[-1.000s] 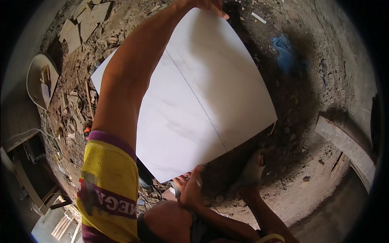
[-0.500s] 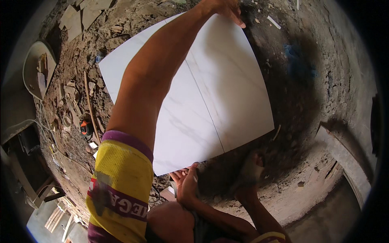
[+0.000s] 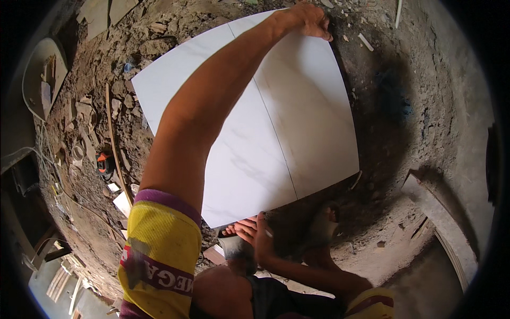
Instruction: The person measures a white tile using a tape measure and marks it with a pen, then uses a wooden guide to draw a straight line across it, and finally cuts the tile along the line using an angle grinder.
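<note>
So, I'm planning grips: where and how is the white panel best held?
Probably by opposite edges of the white panel, left hand from above at the far right corner, right hand from the near side at the near edge: it is broad and flat, with no handle showing.

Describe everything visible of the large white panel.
The squarish white panel shows faint grey veining, like marble tile. A thin dark line of unclear kind runs from far to near edge. Its right side is shaded. It is above dirt ground; the left hand curls over its far right corner, the right hand touches its near edge.
</note>
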Demonstrator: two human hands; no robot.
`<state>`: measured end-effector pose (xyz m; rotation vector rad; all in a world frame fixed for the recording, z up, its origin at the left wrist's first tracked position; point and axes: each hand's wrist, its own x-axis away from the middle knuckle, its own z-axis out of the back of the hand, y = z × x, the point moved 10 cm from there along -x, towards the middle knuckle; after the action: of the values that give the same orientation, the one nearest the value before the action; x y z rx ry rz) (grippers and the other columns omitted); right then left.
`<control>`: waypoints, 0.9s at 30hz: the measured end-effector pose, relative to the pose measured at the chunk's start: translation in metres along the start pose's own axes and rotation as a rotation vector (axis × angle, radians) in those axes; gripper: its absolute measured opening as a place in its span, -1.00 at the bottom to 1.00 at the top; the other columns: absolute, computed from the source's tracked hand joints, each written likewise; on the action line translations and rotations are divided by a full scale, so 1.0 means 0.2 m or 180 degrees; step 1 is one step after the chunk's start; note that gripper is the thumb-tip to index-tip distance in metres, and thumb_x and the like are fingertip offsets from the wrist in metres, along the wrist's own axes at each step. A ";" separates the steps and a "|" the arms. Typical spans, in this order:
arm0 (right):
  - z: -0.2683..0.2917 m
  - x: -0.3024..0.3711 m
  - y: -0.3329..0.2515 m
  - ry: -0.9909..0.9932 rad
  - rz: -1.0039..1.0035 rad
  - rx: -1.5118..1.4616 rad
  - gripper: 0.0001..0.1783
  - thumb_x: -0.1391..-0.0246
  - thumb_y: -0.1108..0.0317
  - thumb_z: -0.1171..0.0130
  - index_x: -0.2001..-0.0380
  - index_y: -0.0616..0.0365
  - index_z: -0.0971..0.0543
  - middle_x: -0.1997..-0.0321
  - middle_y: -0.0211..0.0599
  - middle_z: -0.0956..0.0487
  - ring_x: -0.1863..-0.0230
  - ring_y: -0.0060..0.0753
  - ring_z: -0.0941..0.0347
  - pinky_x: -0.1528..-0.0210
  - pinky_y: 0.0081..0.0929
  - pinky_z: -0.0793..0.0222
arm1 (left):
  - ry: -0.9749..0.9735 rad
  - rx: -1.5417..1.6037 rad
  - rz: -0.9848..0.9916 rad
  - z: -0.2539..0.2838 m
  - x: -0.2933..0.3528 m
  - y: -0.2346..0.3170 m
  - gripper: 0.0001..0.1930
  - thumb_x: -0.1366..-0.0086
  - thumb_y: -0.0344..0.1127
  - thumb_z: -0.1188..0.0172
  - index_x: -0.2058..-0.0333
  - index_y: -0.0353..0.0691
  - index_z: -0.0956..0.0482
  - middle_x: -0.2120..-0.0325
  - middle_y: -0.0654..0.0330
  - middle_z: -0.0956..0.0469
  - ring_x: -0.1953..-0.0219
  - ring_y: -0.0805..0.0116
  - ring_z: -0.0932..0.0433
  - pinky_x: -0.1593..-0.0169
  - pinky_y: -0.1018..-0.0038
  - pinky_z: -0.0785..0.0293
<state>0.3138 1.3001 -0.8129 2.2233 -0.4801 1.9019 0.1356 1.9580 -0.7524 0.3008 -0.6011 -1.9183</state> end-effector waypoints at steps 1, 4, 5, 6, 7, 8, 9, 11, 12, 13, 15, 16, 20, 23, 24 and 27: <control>0.00 0.05 -0.07 -0.0232 -0.0072 0.0618 -0.42 -0.52 -0.10 -0.04 -0.26 0.19 -0.44 -0.21 -0.06 -0.60 -0.18 -0.26 -0.55 -0.30 -0.24 -0.45 | 0.0140 0.0035 -0.0057 0.03 0.03 -0.01 -0.60 -0.23 0.09 -0.45 0.22 -0.16 -0.80 0.27 -0.06 -0.77 0.09 -0.02 -0.75 -0.03 0.09 -0.61; 0.13 0.25 -0.49 -0.0473 0.0389 0.2353 -0.60 -0.54 0.06 -0.05 -0.16 0.13 -0.56 -0.04 -0.19 -0.73 0.00 -0.46 -0.63 -0.17 -0.43 -0.48 | 0.0872 0.0429 -0.0446 0.03 0.06 0.18 -0.49 -0.38 0.17 -0.30 -0.06 -0.12 -0.73 0.05 0.03 -0.76 -0.05 0.06 -0.72 -0.17 0.12 -0.59; 0.19 0.37 -0.76 -0.0348 0.0678 0.2881 -0.64 -0.54 0.12 -0.06 -0.08 0.16 -0.61 0.09 -0.25 -0.78 0.07 -0.49 -0.65 -0.08 -0.45 -0.51 | 0.1245 0.0977 -0.0616 0.06 0.19 0.39 -0.52 -0.50 0.09 -0.25 -0.10 -0.20 -0.68 -0.05 0.10 -0.73 -0.12 0.10 -0.69 -0.19 0.12 -0.62; 0.10 0.47 -0.97 -0.0482 0.1024 0.3656 -0.67 -0.53 0.16 -0.07 -0.01 0.19 -0.63 0.20 -0.29 -0.78 0.16 -0.51 -0.66 0.03 -0.48 -0.52 | 0.1128 0.1696 -0.0628 0.09 0.37 0.50 -0.58 -0.52 0.03 -0.24 -0.05 -0.23 -0.69 -0.04 0.12 -0.74 -0.12 0.20 -0.69 -0.16 0.16 -0.62; -0.01 0.61 -1.18 -0.0511 0.1386 0.4441 -0.69 -0.52 0.19 -0.08 0.06 0.23 -0.65 0.30 -0.33 -0.77 0.24 -0.53 -0.66 0.14 -0.51 -0.53 | 0.1018 0.2479 -0.0685 0.11 0.51 0.64 -0.63 -0.55 -0.04 -0.23 0.00 -0.26 -0.69 -0.04 0.15 -0.75 -0.12 0.30 -0.69 -0.14 0.21 -0.62; -0.09 0.67 -1.34 -0.0433 0.0996 0.4287 -0.67 -0.50 0.17 -0.10 0.12 0.24 -0.66 0.42 -0.38 -0.71 0.33 -0.56 -0.62 0.24 -0.52 -0.50 | 0.0694 0.2956 -0.0611 0.08 0.67 0.71 -0.65 -0.56 -0.09 -0.21 -0.09 -0.25 -0.67 -0.08 0.15 -0.73 -0.15 0.34 -0.67 -0.19 0.27 -0.59; -0.16 0.73 -1.45 -0.0370 0.0638 0.4096 -0.64 -0.49 0.14 -0.13 0.18 0.25 -0.67 0.55 -0.44 -0.65 0.43 -0.58 -0.58 0.34 -0.54 -0.46 | 0.0336 0.3396 -0.0550 0.04 0.80 0.81 -0.64 -0.58 -0.15 -0.19 -0.18 -0.23 -0.65 -0.13 0.15 -0.71 -0.17 0.37 -0.65 -0.25 0.33 -0.57; -0.35 0.84 -1.61 -0.0475 0.0728 0.4262 -0.63 -0.48 0.12 -0.14 0.22 0.24 -0.67 0.60 -0.49 -0.58 0.49 -0.62 -0.52 0.40 -0.55 -0.39 | -0.0021 0.4432 0.0048 -0.04 1.09 0.96 -0.60 -0.59 -0.09 -0.18 -0.20 -0.23 -0.64 -0.11 0.19 -0.71 -0.17 0.41 -0.64 -0.27 0.36 -0.54; -0.42 0.89 -1.66 -0.0568 0.0812 0.4462 -0.61 -0.47 0.10 -0.16 0.26 0.23 -0.67 0.65 -0.54 -0.50 0.55 -0.66 -0.47 0.46 -0.56 -0.32 | 0.0035 0.4683 0.0158 -0.04 1.17 1.04 -0.61 -0.59 -0.12 -0.18 -0.21 -0.23 -0.64 -0.10 0.19 -0.71 -0.17 0.41 -0.63 -0.26 0.38 -0.54; -0.45 0.91 -1.68 -0.0609 0.0833 0.4502 -0.61 -0.47 0.10 -0.16 0.26 0.23 -0.67 0.65 -0.54 -0.50 0.55 -0.66 -0.47 0.46 -0.56 -0.32 | 0.0082 0.4928 0.0306 -0.07 1.24 1.09 -0.61 -0.59 -0.14 -0.19 -0.22 -0.24 -0.64 -0.09 0.19 -0.71 -0.17 0.42 -0.63 -0.26 0.40 -0.54; -0.48 0.92 -1.66 -0.0689 0.0526 0.4497 -0.57 -0.48 0.07 -0.15 0.36 0.19 -0.64 0.68 -0.59 -0.38 0.61 -0.71 -0.34 0.50 -0.58 -0.18 | 0.0273 0.5126 0.0318 -0.10 1.35 1.14 -0.62 -0.59 -0.18 -0.20 -0.23 -0.24 -0.64 -0.08 0.18 -0.72 -0.17 0.41 -0.63 -0.25 0.42 -0.54; -0.50 0.90 -1.66 -0.0737 0.0532 0.4571 -0.57 -0.48 0.07 -0.15 0.36 0.19 -0.64 0.68 -0.59 -0.38 0.61 -0.71 -0.34 0.50 -0.58 -0.18 | 0.0409 0.5373 0.0309 -0.11 1.39 1.16 -0.63 -0.58 -0.22 -0.21 -0.23 -0.25 -0.64 -0.07 0.18 -0.72 -0.17 0.41 -0.63 -0.24 0.43 -0.55; -0.66 0.81 -1.50 -0.1496 0.0648 0.5164 -0.49 -0.52 -0.01 -0.08 0.40 0.18 -0.60 0.67 -0.59 -0.30 0.65 -0.70 -0.17 0.53 -0.55 -0.07 | 0.0886 0.5710 0.0763 -0.14 1.62 1.12 -0.65 -0.53 -0.30 -0.27 -0.21 -0.26 -0.65 0.04 0.16 -0.76 -0.04 0.44 -0.68 -0.16 0.43 -0.59; -0.80 0.82 -1.43 -0.1964 0.0847 0.4974 -0.46 -0.58 0.00 0.05 0.39 0.19 -0.57 0.63 -0.53 -0.29 0.62 -0.66 -0.20 0.51 -0.54 -0.09 | 0.1272 0.5786 0.0762 -0.09 1.78 1.14 -0.68 -0.49 -0.32 -0.33 -0.15 -0.27 -0.69 0.09 0.16 -0.77 0.01 0.45 -0.69 -0.13 0.43 -0.60; -0.81 0.80 -1.40 -0.2053 0.0840 0.5009 -0.46 -0.58 0.00 0.05 0.39 0.19 -0.57 0.63 -0.53 -0.29 0.62 -0.66 -0.20 0.51 -0.54 -0.09 | 0.1343 0.5978 0.0782 -0.10 1.81 1.14 -0.69 -0.48 -0.33 -0.34 -0.13 -0.27 -0.71 0.09 0.15 -0.77 0.01 0.44 -0.69 -0.13 0.43 -0.61; -0.84 0.78 -1.34 -0.2607 0.1392 0.4873 -0.53 -0.56 0.08 -0.04 0.38 0.22 -0.57 0.64 -0.49 -0.35 0.63 -0.63 -0.26 0.52 -0.50 -0.16 | 0.1701 0.5443 0.1221 -0.11 1.93 1.14 -0.75 -0.44 -0.41 -0.37 -0.06 -0.29 -0.72 0.08 0.12 -0.76 0.04 0.42 -0.71 -0.12 0.38 -0.65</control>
<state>0.2739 1.5868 -0.6123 4.1461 0.8694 1.4749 0.1645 1.5289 -0.6254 1.5305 -1.6204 -0.4664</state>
